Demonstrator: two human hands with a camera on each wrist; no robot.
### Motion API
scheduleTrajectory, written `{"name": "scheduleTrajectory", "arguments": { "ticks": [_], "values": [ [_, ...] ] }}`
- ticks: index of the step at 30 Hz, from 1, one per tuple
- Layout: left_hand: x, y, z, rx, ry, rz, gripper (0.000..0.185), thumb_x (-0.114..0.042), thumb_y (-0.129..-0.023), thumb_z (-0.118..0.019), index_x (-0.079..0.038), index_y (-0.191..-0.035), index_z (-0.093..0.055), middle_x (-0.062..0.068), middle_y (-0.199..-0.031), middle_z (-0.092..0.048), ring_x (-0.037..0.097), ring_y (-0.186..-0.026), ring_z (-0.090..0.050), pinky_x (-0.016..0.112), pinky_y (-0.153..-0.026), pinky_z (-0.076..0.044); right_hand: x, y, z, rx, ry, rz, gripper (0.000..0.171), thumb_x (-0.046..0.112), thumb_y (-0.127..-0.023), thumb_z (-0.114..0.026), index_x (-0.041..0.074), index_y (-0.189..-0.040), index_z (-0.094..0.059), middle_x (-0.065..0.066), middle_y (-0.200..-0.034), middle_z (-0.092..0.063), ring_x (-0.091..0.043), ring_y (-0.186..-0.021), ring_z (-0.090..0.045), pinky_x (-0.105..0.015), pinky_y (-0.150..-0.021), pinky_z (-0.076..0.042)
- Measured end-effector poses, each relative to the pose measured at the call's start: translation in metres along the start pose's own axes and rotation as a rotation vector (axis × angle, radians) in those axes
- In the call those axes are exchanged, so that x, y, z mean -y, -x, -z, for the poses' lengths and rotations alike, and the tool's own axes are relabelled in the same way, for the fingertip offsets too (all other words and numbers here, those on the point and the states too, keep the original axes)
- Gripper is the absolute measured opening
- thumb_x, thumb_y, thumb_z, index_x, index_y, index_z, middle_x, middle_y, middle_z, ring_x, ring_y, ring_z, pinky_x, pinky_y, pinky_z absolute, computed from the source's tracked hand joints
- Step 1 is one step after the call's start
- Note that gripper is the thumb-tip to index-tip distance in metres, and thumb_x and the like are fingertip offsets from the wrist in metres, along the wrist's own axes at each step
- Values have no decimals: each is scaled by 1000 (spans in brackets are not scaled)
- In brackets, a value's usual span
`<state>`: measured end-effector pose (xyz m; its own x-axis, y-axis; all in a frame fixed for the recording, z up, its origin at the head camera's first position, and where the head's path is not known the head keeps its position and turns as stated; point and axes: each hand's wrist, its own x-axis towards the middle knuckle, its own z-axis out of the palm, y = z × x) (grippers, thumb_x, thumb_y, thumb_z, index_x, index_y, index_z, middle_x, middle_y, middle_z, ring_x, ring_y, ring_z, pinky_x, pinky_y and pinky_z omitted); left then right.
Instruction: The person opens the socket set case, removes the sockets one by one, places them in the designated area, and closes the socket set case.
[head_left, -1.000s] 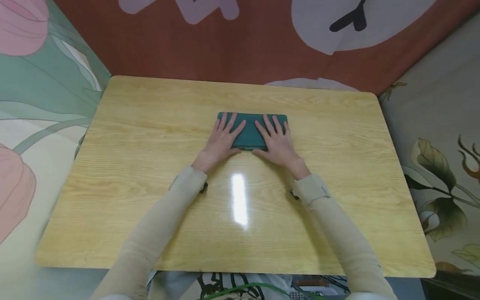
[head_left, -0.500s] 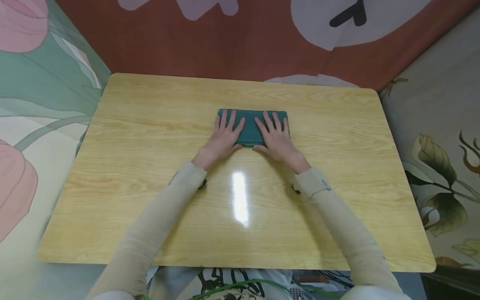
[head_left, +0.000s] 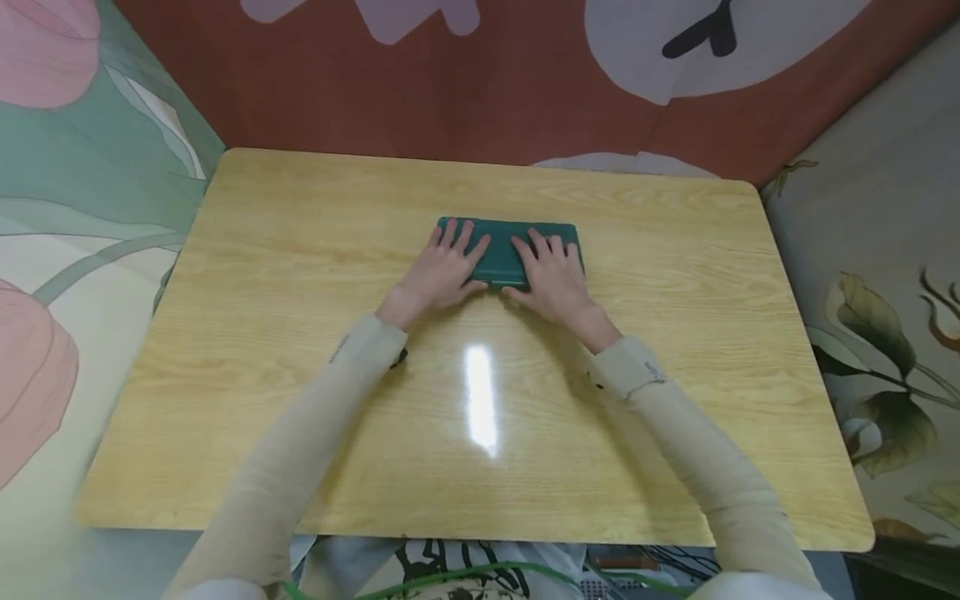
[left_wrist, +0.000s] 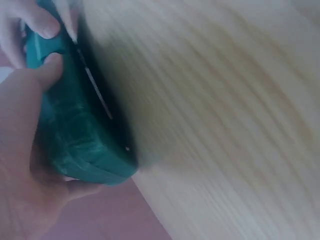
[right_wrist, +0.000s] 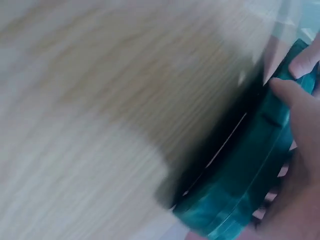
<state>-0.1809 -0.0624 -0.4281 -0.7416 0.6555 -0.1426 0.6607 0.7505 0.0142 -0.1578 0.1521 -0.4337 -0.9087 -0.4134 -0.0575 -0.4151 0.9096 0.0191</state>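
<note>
A flat green plastic case (head_left: 498, 250) lies near the middle of the wooden table (head_left: 300, 250), its long side facing me. My left hand (head_left: 438, 275) rests on its left part with straight, spread fingers on the lid. On the right part lies my right hand (head_left: 557, 285), its fingers spread and slightly bent on top. Both thumbs reach inward along the front edge. In the left wrist view, the left thumb (left_wrist: 52, 70) touches the front side of the case. The right thumb (right_wrist: 285, 90) does likewise in the right wrist view. Shadow darkens the case's lower edge.
A red-brown patterned cloth (head_left: 420, 100) hangs behind the table. Floral wall coverings (head_left: 885, 333) stand on both sides. A bright light reflection (head_left: 480, 400) lies on the tabletop. Below the near edge, a green cable (head_left: 472, 571) crosses the person's lap.
The right fingers have bent more on the lid and drawn back slightly. The left hand stays spread on the case. The camera view has shifted a little.
</note>
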Motion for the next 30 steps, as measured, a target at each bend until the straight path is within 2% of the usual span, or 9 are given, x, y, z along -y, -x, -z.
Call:
{"name": "scheduleTrajectory", "arguments": {
  "ticks": [4,10,14,19,25,30],
  "values": [
    [0,-1,4,-7,0,-37,75,-54,-99,-41,-8,-155,-20,30,-153,-20,49,-139,-18,58,-110,-22,9,1,4,-47,59,-3,92,58,-82,-68,1,-146,-37,-30,-141,-39,-45,-113,-44,-54,-89,-39],
    [-2,0,13,19,54,-42,76,-54,-98,-46,-8,-154,-24,29,-153,-22,48,-139,-21,57,-109,-23,27,1,10,-152,199,-26,76,40,-78,-79,-5,-133,-51,-34,-125,-54,-48,-102,-56,-51,-84,-48],
    [-4,2,16,15,62,-47,79,-54,-94,-53,-7,-152,-29,30,-151,-24,49,-137,-23,57,-108,-26,36,2,12,-167,348,-25,62,32,-85,-73,-6,-131,-55,-34,-121,-58,-47,-101,-61,-48,-81,-53],
    [-5,2,17,-20,69,-49,82,-55,-90,-60,-7,-151,-33,30,-150,-27,49,-136,-26,57,-106,-29,39,4,14,-150,442,-19,45,21,-96,-57,-7,-131,-54,-34,-122,-57,-47,-102,-62,-47,-75,-56],
    [-7,2,18,-38,106,-27,84,-57,-86,-64,-11,-151,-35,28,-151,-28,47,-137,-26,56,-107,-29,37,6,17,-140,460,-11,36,13,-100,-49,-7,-130,-54,-33,-122,-57,-45,-101,-63,-45,-73,-56],
    [-9,4,18,-34,115,-27,84,-58,-85,-64,-13,-150,-36,27,-150,-30,47,-136,-28,56,-107,-30,36,9,20,-103,440,3,37,13,-98,-52,-7,-129,-54,-33,-123,-57,-46,-101,-63,-45,-73,-56]
  ]
}}
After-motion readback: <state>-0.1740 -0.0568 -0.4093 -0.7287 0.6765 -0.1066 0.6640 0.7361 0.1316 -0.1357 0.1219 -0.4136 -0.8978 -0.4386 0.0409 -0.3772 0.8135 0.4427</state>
